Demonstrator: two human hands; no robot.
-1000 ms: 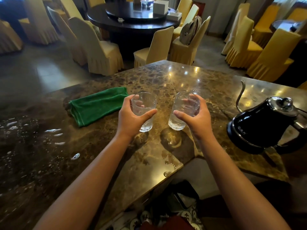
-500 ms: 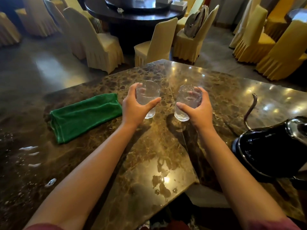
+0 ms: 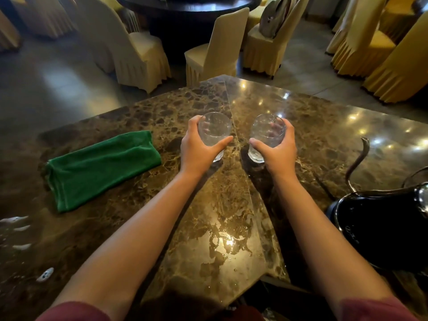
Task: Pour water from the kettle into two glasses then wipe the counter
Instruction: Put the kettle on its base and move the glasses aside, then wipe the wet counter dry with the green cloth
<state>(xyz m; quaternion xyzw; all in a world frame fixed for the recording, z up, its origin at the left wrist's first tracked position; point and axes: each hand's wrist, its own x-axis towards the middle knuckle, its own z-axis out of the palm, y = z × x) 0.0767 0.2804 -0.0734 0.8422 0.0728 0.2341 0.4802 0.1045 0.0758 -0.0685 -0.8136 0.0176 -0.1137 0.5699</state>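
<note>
Both hands, left hand (image 3: 199, 149) and right hand (image 3: 278, 151), carry the left glass (image 3: 214, 133) and right glass (image 3: 266, 135) farther across the worktop (image 3: 312, 126) than a second ago. Both arms reach out straighter, the glasses stand wider apart, and maroon sleeves (image 3: 76, 311) enter the near edge.

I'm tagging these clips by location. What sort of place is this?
Probably a restaurant or banquet hall. Rows of chairs in yellow fabric covers surround a large round dark table behind, and the person stands at a polished marble counter holding two glasses, like a service bar.
</note>
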